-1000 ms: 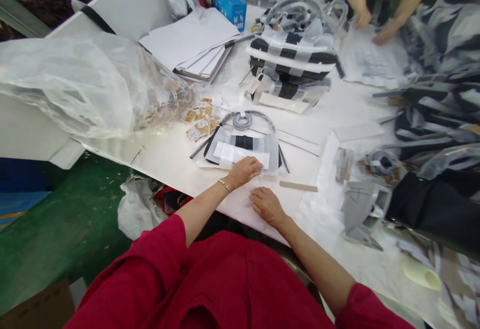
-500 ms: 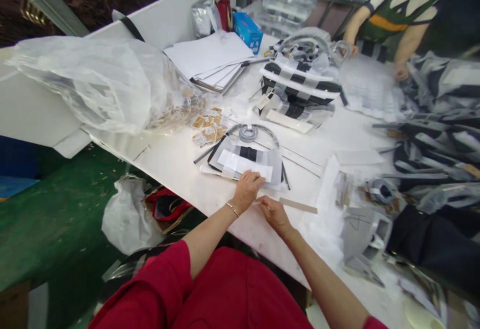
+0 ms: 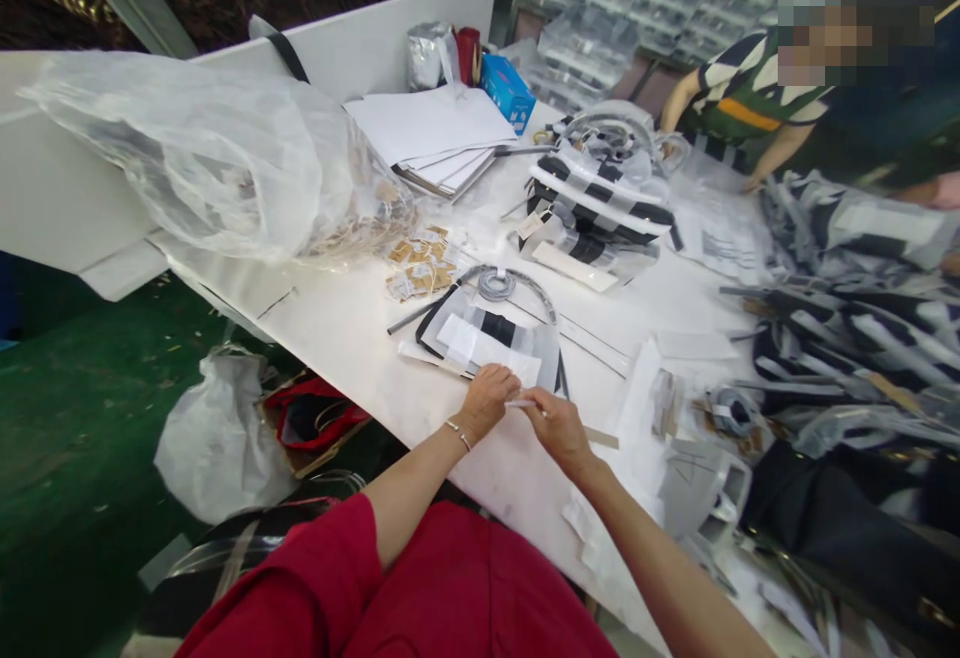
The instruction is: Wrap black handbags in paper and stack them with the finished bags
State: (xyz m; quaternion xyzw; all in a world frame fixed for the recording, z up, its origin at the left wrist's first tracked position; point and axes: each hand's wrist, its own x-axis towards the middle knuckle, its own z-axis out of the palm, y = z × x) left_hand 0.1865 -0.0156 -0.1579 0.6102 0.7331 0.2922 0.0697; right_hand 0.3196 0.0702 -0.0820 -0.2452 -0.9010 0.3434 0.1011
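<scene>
Since a second ago, right hand (image 3: 559, 428) has moved up beside left hand (image 3: 487, 402) | step, seemingly: handling pale strip (image 3: 519, 403) at wrapped bag (image 3: 499, 326), near bench (image 3: 337, 330) front edge | next calls for steady pinch | right: nearly closed, pinching strip | left: curled at bag's lower edge, grip unclear

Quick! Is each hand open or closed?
Left hand: curled at the near edge of the black, plastic-wrapped handbag; grip can't be told.
Right hand: closed, pinching a thin, whitish strip.
</scene>
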